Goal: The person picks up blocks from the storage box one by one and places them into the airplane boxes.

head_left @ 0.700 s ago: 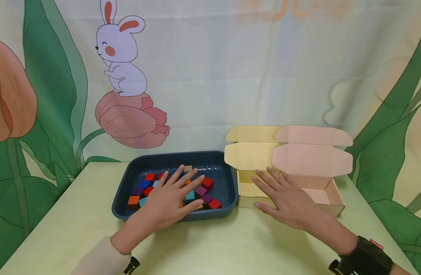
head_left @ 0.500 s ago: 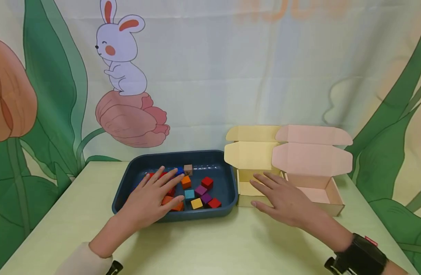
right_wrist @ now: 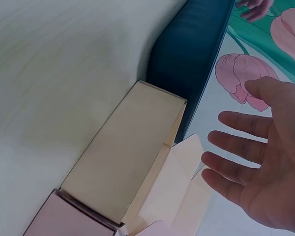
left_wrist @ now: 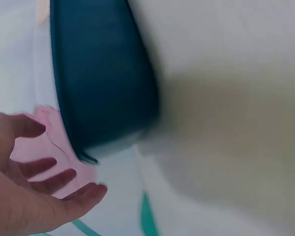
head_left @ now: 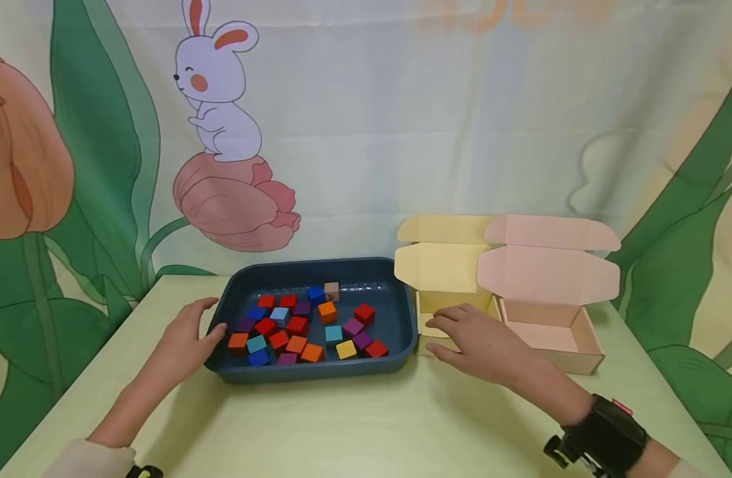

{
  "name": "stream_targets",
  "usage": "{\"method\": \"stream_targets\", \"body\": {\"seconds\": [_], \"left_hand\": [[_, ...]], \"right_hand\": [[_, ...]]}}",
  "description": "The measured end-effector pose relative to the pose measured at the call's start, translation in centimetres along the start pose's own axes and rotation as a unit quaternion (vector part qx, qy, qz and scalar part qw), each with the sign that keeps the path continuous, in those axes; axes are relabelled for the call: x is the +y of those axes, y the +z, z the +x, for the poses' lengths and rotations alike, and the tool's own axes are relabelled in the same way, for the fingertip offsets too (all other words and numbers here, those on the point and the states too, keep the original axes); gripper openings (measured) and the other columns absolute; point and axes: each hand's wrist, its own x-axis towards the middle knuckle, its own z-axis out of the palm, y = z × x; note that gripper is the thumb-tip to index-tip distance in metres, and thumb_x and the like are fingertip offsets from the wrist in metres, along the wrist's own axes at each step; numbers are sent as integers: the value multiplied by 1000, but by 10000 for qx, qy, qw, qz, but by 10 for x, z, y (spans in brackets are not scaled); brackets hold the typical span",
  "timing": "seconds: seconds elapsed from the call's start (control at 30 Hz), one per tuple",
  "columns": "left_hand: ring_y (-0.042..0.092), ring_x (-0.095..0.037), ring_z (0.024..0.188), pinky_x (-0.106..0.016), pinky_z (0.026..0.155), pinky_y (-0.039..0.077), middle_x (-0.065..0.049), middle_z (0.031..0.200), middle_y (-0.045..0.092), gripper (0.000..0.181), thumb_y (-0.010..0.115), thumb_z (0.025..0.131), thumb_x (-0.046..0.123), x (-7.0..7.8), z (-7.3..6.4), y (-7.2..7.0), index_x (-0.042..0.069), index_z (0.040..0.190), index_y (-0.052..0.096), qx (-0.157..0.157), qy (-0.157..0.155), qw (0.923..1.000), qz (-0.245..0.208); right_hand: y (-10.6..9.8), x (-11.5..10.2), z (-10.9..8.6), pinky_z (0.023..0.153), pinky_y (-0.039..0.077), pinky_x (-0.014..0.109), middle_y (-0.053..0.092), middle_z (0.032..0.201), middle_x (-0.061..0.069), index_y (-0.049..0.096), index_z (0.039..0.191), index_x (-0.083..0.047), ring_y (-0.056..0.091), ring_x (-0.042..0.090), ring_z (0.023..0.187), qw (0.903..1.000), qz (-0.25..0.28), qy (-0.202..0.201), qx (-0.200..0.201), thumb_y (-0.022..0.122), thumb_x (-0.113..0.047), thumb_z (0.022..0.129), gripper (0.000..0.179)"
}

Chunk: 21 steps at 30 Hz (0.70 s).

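Note:
A dark blue tray (head_left: 318, 377) holds several coloured wooden cubes, among them a yellow cube (head_left: 346, 349), a red cube (head_left: 364, 313) and a plain wood cube (head_left: 332, 291). My left hand (head_left: 183, 342) hovers at the tray's left end, fingers loosely bent and holding nothing; the left wrist view shows them apart from the tray wall (left_wrist: 103, 73). Above the front of the yellow box (head_left: 444, 259) is my right hand (head_left: 482, 342), relaxed, with nothing in its fingers. In the right wrist view its fingers (right_wrist: 236, 142) are spread over the box side (right_wrist: 123, 147).
Right of the yellow box stands a pink box (head_left: 548, 272), its lid up as well. Both boxes sit close beside the tray on the pale table (head_left: 342, 425). A printed curtain (head_left: 366, 133) hangs behind.
My left hand has swung left, from over the cubes to the tray's left end, uncovering them. The right hand has shifted slightly left, its fingers a little more bent. The cubes stay put.

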Motion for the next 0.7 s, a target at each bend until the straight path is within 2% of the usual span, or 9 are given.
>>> {"method": "stream_targets", "body": {"seconds": [0.07,0.13,0.2,0.3,0.4,0.57,0.7], "left_hand": [[45,-56,128,-65,104,44,-39,145,39,59,52,106,23,-11,1,-1,-13,149,31,-137,-421,9981,-430],[49,-54,125,-58,100,51,-39,146,38,61,47,109,27,-20,0,0,-14,150,28,-402,-811,9908,-1004],[55,-44,123,-46,96,56,-38,147,37,63,42,110,31,-27,-1,1,-15,151,25,-718,-1177,9765,-1654],[62,-23,110,-31,86,60,-35,144,42,62,40,111,30,-35,-2,5,-17,149,27,-1029,-1489,9489,-2585],[61,-11,100,-26,81,59,-33,138,47,57,38,112,26,-41,-2,7,-17,148,30,-1117,-1578,9348,-2978],[61,-14,97,-28,80,60,-32,137,47,52,37,111,21,-45,0,8,-16,147,31,-1090,-1619,9307,-3092],[62,-15,95,-28,82,61,-32,136,47,54,40,111,23,-45,4,7,-16,147,31,-1075,-1576,9303,-3132]], "right_hand": [[0,0,3,102,52,47,66,126,10,68,128,-7,60,32,119,10000,21,-72,64,62,-37,101,40],[0,-1,6,100,53,46,66,124,9,69,126,-7,61,32,116,9998,69,-123,104,63,-36,101,38],[1,-3,9,100,53,46,67,122,9,69,124,-7,62,32,115,9997,143,-175,111,64,-34,101,37],[1,-4,13,100,52,46,68,120,8,70,122,-8,62,31,114,9995,249,-191,90,65,-33,100,34],[1,-6,19,100,52,45,68,117,6,71,120,-8,63,30,112,9991,333,-248,67,65,-34,100,33],[-5,-8,34,94,55,42,69,111,6,71,117,-8,64,26,102,9987,369,-358,-25,66,-34,100,32],[-15,-11,57,84,57,38,69,110,6,71,119,-9,64,23,95,9983,358,-350,-311,65,-33,100,31]]}}
